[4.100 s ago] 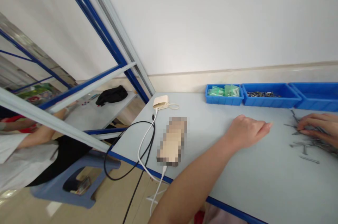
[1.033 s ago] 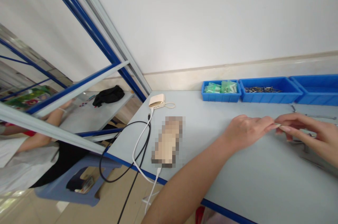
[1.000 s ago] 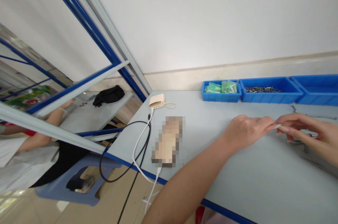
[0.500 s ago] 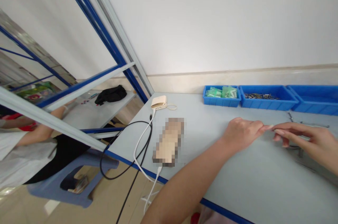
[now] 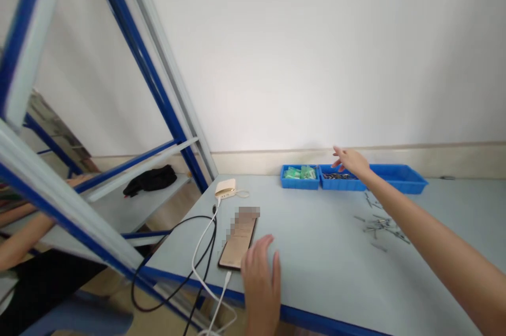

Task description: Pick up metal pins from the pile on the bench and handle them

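Observation:
My left hand (image 5: pixel 261 275) is beside the lower right edge of a phone (image 5: pixel 239 243). Its fingers are slightly bent and the thumb stands apart, with nothing visible between them. My right hand (image 5: pixel 351 161) reaches over the middle blue bin (image 5: pixel 343 185), fingers apart and apparently holding nothing. Inside that bin lie thin metal pieces (image 5: pixel 336 176) that look like screws. Below my right forearm, a loose pile of similar metal pieces (image 5: pixel 381 225) is spread on the grey table (image 5: pixel 316 251).
Green-and-white packets (image 5: pixel 302 172) fill the left blue bin (image 5: pixel 300 184). Another blue bin (image 5: pixel 403 180) adjoins on the right. A cream power bank (image 5: pixel 226 188), white cable (image 5: pixel 205 230) and black cable (image 5: pixel 158 238) are on the left. Beyond the frame (image 5: pixel 158 88), another person's arm (image 5: pixel 26 241) shows.
My hands were together at the right, pinching something thin. They have separated: my left hand moved beside the phone, my right over the middle bin. The view has shifted, showing more of the right side.

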### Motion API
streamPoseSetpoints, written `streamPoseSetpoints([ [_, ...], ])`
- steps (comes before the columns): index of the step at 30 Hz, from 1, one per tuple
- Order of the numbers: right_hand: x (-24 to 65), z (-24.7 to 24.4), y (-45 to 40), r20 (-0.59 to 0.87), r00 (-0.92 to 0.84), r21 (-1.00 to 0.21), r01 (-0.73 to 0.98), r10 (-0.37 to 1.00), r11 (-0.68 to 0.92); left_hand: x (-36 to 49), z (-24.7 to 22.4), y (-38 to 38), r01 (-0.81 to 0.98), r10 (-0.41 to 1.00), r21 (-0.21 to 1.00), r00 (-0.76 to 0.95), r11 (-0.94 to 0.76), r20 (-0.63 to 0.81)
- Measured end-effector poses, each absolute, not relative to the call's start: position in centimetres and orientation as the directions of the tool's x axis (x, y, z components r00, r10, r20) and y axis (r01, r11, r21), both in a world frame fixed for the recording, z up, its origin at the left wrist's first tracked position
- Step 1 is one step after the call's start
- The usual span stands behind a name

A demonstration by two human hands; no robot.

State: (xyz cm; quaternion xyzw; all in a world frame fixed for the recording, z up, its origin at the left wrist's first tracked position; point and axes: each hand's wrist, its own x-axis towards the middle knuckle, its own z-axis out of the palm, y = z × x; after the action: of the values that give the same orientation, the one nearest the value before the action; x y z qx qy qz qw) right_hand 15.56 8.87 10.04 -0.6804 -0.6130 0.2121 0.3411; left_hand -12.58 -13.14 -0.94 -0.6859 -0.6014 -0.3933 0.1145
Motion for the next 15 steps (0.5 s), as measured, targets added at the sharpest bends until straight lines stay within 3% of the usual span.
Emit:
streamPoseSetpoints([
  [2,17.5,9.5,7.1,0.182,0.219,-0.701,0.713,0.959,-0.030,-16.9,-3.2,-15.8,0.955,0.701,0.259,-0.085,-0.146,0.708],
  [5,19.9,7.9,3.8,0.230,0.223,-0.656,0.755,0.947,-0.018,-22.0,-5.4,-17.7,0.988,0.741,0.130,-0.028,-0.080,0.671],
  [15,17.2,4.9,4.1,0.298,-0.041,-0.460,0.869,0.954,0.181,-24.3,-7.0,-16.4,0.993,0.777,-0.070,0.120,-0.098,0.618],
])
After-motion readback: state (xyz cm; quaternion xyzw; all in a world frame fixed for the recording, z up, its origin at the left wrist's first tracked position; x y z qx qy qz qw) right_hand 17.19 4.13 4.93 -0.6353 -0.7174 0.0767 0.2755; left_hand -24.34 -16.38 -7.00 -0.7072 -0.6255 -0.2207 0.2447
